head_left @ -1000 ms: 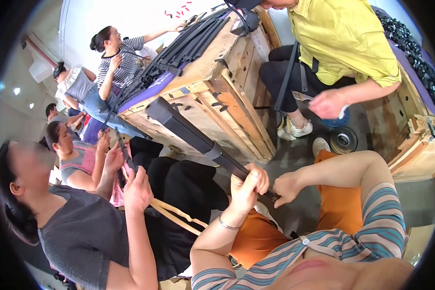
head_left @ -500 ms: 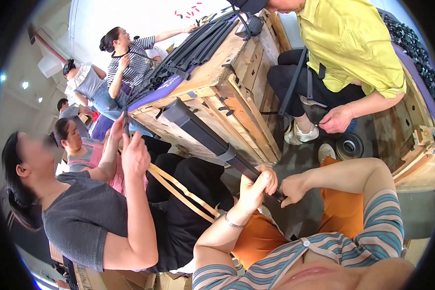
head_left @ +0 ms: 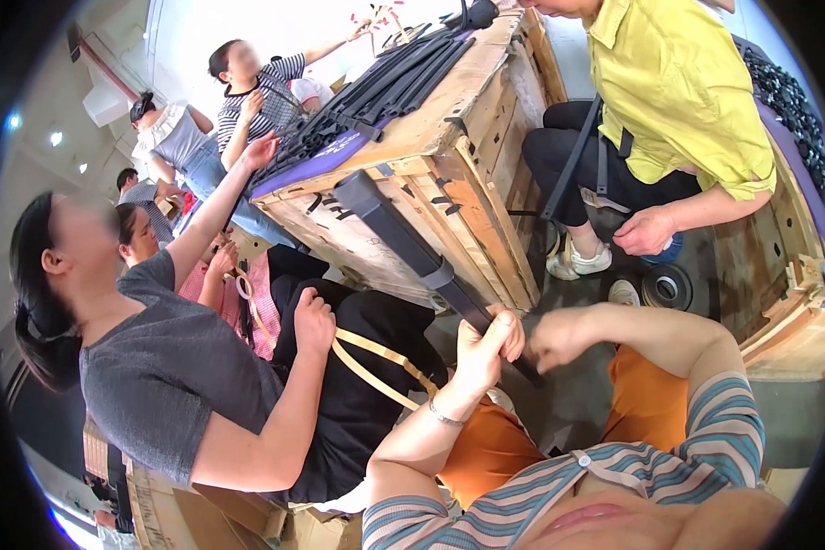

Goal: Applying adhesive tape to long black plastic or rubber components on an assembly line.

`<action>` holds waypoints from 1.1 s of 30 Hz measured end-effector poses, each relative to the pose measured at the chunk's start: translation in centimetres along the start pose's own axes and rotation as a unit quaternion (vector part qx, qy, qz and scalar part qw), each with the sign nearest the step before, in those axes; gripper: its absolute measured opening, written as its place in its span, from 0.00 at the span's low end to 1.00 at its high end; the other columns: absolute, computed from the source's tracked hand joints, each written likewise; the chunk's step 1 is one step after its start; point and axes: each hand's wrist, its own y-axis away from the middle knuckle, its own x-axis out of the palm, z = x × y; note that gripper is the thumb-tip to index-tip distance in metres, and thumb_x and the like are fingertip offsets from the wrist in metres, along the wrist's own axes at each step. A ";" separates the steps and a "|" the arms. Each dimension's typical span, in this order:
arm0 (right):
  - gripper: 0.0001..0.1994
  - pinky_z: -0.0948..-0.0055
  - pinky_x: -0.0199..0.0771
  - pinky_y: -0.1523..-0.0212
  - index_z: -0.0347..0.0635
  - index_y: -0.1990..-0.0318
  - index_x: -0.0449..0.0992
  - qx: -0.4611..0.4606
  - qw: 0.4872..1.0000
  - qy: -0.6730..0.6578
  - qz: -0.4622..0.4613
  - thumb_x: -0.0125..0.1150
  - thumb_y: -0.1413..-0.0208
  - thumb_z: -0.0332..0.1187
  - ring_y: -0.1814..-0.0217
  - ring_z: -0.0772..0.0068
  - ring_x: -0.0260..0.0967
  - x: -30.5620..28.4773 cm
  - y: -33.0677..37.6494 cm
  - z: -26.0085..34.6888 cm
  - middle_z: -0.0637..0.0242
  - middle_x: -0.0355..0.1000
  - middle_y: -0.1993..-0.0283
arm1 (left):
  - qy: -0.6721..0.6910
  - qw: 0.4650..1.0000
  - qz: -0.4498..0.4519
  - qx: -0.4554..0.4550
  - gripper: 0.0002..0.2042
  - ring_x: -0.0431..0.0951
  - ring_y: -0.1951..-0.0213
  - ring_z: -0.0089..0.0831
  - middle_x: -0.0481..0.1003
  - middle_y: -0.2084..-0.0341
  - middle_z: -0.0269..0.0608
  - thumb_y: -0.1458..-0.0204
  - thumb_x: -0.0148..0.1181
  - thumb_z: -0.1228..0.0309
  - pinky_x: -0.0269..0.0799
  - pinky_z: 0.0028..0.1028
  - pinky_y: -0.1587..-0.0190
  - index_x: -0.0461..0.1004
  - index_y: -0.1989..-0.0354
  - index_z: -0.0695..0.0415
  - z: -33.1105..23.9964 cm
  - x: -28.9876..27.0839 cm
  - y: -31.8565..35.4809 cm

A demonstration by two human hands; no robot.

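Head view: nearest, the left hand (head_left: 484, 353) wraps its fingers around the near end of a long black bar (head_left: 412, 252). Just right, the right hand (head_left: 555, 337) is clenched beside it; what it pinches I cannot tell. Farther off, the bar leans on the wooden crate (head_left: 449, 174). Grip firmly, keep it steady.

Brown cardboard boxes (head_left: 211, 509) at lower left, behind seated person in grey; flat, tan.
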 end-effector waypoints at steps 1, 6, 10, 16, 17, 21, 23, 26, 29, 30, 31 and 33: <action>0.13 0.69 0.69 0.65 0.37 0.66 0.74 -0.064 0.987 -0.085 -0.117 0.58 0.52 0.39 0.66 0.62 0.70 -1.7 0.7 0.4 0.57 0.72 0.71 | -0.005 1.000 -0.023 0.008 0.17 0.56 0.89 0.21 0.57 0.91 0.32 0.45 0.49 0.68 0.52 0.20 0.85 0.58 0.85 0.57 -0.3 -0.4 0.2; 0.05 0.77 0.65 0.76 0.38 0.72 0.74 -0.294 0.787 -0.372 -0.394 0.59 0.54 0.30 0.76 0.71 0.67 -9.6 9.4 6.7 0.63 0.69 0.73 | 0.000 0.998 -0.064 -0.014 0.17 0.53 0.90 0.22 0.55 0.92 0.32 0.45 0.49 0.65 0.49 0.21 0.86 0.58 0.85 0.56 -1.6 -1.6 1.3; 0.06 0.75 0.61 0.81 0.35 0.68 0.71 -0.643 0.688 -0.293 -0.165 0.48 0.47 0.28 0.81 0.69 0.63 -12.1 11.9 12.7 0.63 0.64 0.76 | 0.053 0.996 -0.072 -0.007 0.18 0.52 0.90 0.23 0.54 0.92 0.33 0.47 0.50 0.62 0.47 0.22 0.86 0.58 0.85 0.56 -2.6 -1.9 1.6; 0.09 0.76 0.64 0.76 0.34 0.64 0.70 -0.624 0.778 -0.078 0.005 0.45 0.45 0.29 0.74 0.65 0.65 -14.2 9.7 11.8 0.62 0.64 0.75 | 0.067 0.996 -0.062 0.007 0.18 0.52 0.90 0.24 0.54 0.92 0.34 0.47 0.48 0.60 0.48 0.23 0.86 0.57 0.84 0.55 -4.1 -1.5 2.5; 0.09 0.76 0.64 0.76 0.34 0.64 0.70 -0.623 0.778 -0.078 0.008 0.45 0.45 0.29 0.74 0.65 0.65 -15.2 8.4 10.8 0.62 0.64 0.75 | 0.063 0.996 -0.056 0.006 0.18 0.53 0.90 0.24 0.54 0.92 0.34 0.46 0.47 0.60 0.48 0.23 0.86 0.57 0.84 0.55 -4.4 -1.5 2.6; 0.19 0.78 0.66 0.56 0.39 0.49 0.65 -0.274 0.817 -0.343 -0.374 0.48 0.43 0.42 0.57 0.75 0.65 -23.5 -2.6 3.4 0.61 0.67 0.57 | 0.061 0.995 -0.075 0.015 0.18 0.53 0.90 0.24 0.54 0.93 0.33 0.46 0.47 0.60 0.49 0.23 0.86 0.57 0.85 0.55 -5.0 -2.9 3.6; 0.24 0.74 0.66 0.52 0.36 0.48 0.62 -0.211 0.756 -0.470 -0.404 0.51 0.45 0.45 0.52 0.71 0.65 -27.3 -7.7 0.4 0.55 0.66 0.54 | 0.067 0.994 -0.088 0.009 0.19 0.53 0.89 0.24 0.54 0.92 0.33 0.45 0.46 0.59 0.49 0.23 0.85 0.57 0.85 0.55 -5.0 -3.0 3.3; 0.38 0.68 0.63 0.45 0.28 0.43 0.52 -0.109 0.706 -0.526 -0.462 0.56 0.50 0.52 0.46 0.60 0.62 -31.5 -14.2 -1.6 0.44 0.60 0.48 | 0.082 0.992 -0.095 0.009 0.19 0.53 0.89 0.23 0.54 0.92 0.33 0.46 0.47 0.59 0.49 0.23 0.85 0.57 0.85 0.55 -5.4 -3.7 3.3; 0.51 0.63 0.57 0.41 0.24 0.41 0.42 -0.107 0.693 -0.532 -0.474 0.59 0.58 0.59 0.41 0.48 0.54 -33.3 -17.9 -0.8 0.35 0.50 0.44 | 0.089 0.989 -0.115 0.006 0.19 0.52 0.89 0.23 0.54 0.92 0.33 0.45 0.47 0.59 0.49 0.23 0.85 0.57 0.85 0.55 -5.8 -4.6 4.0; 0.53 0.62 0.55 0.40 0.23 0.41 0.42 -0.089 0.682 -0.533 -0.493 0.60 0.60 0.61 0.39 0.46 0.51 -33.7 -18.9 -0.7 0.33 0.48 0.43 | 0.096 0.988 -0.123 -0.002 0.19 0.52 0.89 0.23 0.54 0.92 0.33 0.45 0.47 0.59 0.48 0.23 0.85 0.57 0.85 0.55 -5.8 -4.9 4.4; 0.56 0.60 0.51 0.39 0.25 0.40 0.41 -0.082 0.680 -0.527 -0.503 0.59 0.63 0.64 0.37 0.41 0.46 -34.1 -19.8 -0.6 0.30 0.45 0.42 | 0.107 0.987 -0.117 0.000 0.18 0.52 0.89 0.23 0.54 0.92 0.33 0.45 0.47 0.60 0.48 0.23 0.85 0.57 0.85 0.55 -5.7 -5.5 4.6; 0.54 0.58 0.52 0.40 0.30 0.39 0.43 -0.090 0.683 -0.491 -0.534 0.56 0.61 0.66 0.37 0.42 0.46 -34.8 -20.8 -1.2 0.34 0.45 0.40 | 0.094 0.988 -0.125 -0.003 0.18 0.52 0.89 0.23 0.54 0.92 0.33 0.45 0.47 0.61 0.48 0.22 0.85 0.57 0.85 0.56 -5.7 -6.6 5.0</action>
